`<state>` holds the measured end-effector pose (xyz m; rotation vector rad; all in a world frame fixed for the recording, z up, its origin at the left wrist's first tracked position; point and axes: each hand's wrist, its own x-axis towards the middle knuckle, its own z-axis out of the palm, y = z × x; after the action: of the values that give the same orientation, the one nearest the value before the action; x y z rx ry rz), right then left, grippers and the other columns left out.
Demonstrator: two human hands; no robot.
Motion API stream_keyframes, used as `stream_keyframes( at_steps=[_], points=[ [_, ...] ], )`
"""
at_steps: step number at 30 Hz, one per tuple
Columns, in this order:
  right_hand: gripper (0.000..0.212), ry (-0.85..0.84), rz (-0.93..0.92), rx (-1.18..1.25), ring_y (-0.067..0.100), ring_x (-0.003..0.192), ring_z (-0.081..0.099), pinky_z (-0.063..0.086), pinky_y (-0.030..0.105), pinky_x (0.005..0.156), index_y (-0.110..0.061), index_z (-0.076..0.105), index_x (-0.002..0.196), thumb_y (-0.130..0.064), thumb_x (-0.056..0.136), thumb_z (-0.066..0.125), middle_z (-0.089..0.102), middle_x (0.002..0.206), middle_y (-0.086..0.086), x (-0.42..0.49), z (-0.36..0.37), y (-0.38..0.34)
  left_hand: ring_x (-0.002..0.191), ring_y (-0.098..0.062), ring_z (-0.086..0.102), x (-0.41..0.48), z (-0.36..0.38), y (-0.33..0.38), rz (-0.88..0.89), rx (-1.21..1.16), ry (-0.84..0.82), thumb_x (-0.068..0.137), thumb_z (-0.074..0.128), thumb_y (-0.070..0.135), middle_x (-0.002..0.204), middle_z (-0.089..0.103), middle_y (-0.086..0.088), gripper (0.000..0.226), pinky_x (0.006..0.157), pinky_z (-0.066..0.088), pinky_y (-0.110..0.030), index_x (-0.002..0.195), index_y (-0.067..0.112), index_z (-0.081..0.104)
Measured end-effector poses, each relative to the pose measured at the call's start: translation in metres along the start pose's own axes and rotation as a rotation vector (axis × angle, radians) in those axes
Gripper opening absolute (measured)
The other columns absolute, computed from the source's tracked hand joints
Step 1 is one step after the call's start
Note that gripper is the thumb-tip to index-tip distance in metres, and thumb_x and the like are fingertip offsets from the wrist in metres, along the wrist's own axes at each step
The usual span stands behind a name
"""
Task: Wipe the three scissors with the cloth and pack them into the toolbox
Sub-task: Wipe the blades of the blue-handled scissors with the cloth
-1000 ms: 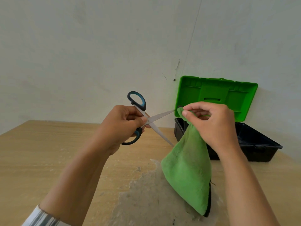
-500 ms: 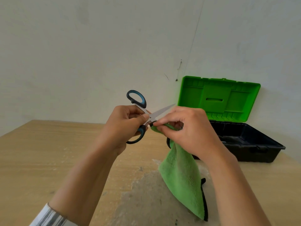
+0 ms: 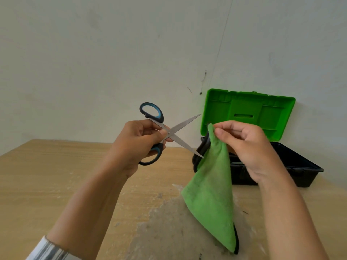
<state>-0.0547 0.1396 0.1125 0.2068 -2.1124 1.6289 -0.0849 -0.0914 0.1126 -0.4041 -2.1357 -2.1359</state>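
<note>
Left hand (image 3: pixel 135 145) holds one pair of scissors (image 3: pixel 169 133) above the surface (image 3: pixel 56 181), grip pressed together around the pivot and the lower handle; upper black-and-blue handle loop stands free above the fingers. Blades spread wide in an X: one tip points up-right toward the toolbox lid, the other down-right, its tip touching or just in front of the cloth edge; cannot tell which. Right hand (image 3: pixel 249 147) pinches the top corner of the green cloth (image 3: pixel 212 188) between thumb and fingers; the cloth hangs in a long cone, black trim visible at its lower edge, near the surface. Toolbox (image 3: pixel 300 166) sits behind the right hand on the surface, green lid (image 3: pixel 247 111) upright and open, black tray interior dark; contents not discernible. Only one pair of scissors in view. Striped sleeve (image 3: pixel 48 250) at left forearm.
</note>
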Motion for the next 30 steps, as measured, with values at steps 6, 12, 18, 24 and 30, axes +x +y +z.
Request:
stream_keyframes(
  at_steps=[6, 12, 18, 24, 30],
  points=[
    [0.004, -0.162, -0.036, -0.015, 0.012, 0.082, 0.069, 0.056, 0.035, 0.084, -0.022, 0.076, 0.087, -0.019, 0.089, 0.074, 0.074, 0.084, -0.002, -0.004, 0.033, -0.007, 0.065, -0.016, 0.064, 0.0, 0.008, -0.004, 0.012, -0.018, -0.029, 0.093, 0.061, 0.007, 0.076, 0.072, -0.006, 0.01, 0.085, 0.056, -0.042, 0.095, 0.006, 0.071],
    [0.006, -0.17, -0.101, -0.141, 0.011, 0.076, 0.072, 0.055, 0.032, 0.082, -0.025, 0.073, 0.088, -0.021, 0.088, 0.077, 0.077, 0.081, -0.004, -0.008, 0.04, -0.01, 0.062, -0.013, 0.064, -0.001, 0.012, -0.007, 0.066, -0.036, -0.016, 0.093, 0.062, 0.008, 0.074, 0.069, -0.008, 0.008, 0.089, 0.055, -0.046, 0.092, 0.006, 0.069],
    [0.024, -0.21, -0.084, -0.243, 0.032, 0.076, 0.07, 0.049, 0.034, 0.07, -0.027, 0.054, 0.085, -0.017, 0.089, 0.075, 0.076, 0.082, 0.004, -0.007, 0.032, -0.005, 0.056, -0.011, 0.065, 0.002, 0.012, -0.011, 0.052, -0.12, 0.018, 0.093, 0.06, 0.005, 0.063, 0.066, -0.003, 0.014, 0.084, 0.057, -0.041, 0.081, 0.008, 0.066],
    [0.023, -0.125, -0.077, -0.166, 0.018, 0.076, 0.067, 0.055, 0.042, 0.079, -0.021, 0.051, 0.092, -0.014, 0.091, 0.073, 0.078, 0.083, 0.003, -0.007, 0.02, -0.009, 0.064, -0.01, 0.069, 0.003, 0.008, -0.008, 0.049, -0.17, 0.031, 0.092, 0.063, 0.009, 0.072, 0.076, -0.002, 0.008, 0.067, 0.059, -0.025, 0.094, 0.004, 0.069],
    [0.025, 0.033, -0.104, -0.233, 0.01, 0.077, 0.071, 0.052, 0.039, 0.086, -0.021, 0.048, 0.089, -0.016, 0.091, 0.073, 0.079, 0.082, -0.005, -0.004, 0.015, -0.007, 0.072, -0.015, 0.072, 0.001, 0.011, -0.007, -0.019, -0.327, -0.003, 0.077, 0.077, 0.009, 0.095, 0.076, -0.016, 0.054, 0.069, 0.058, -0.027, 0.122, 0.006, 0.048]
  ],
)
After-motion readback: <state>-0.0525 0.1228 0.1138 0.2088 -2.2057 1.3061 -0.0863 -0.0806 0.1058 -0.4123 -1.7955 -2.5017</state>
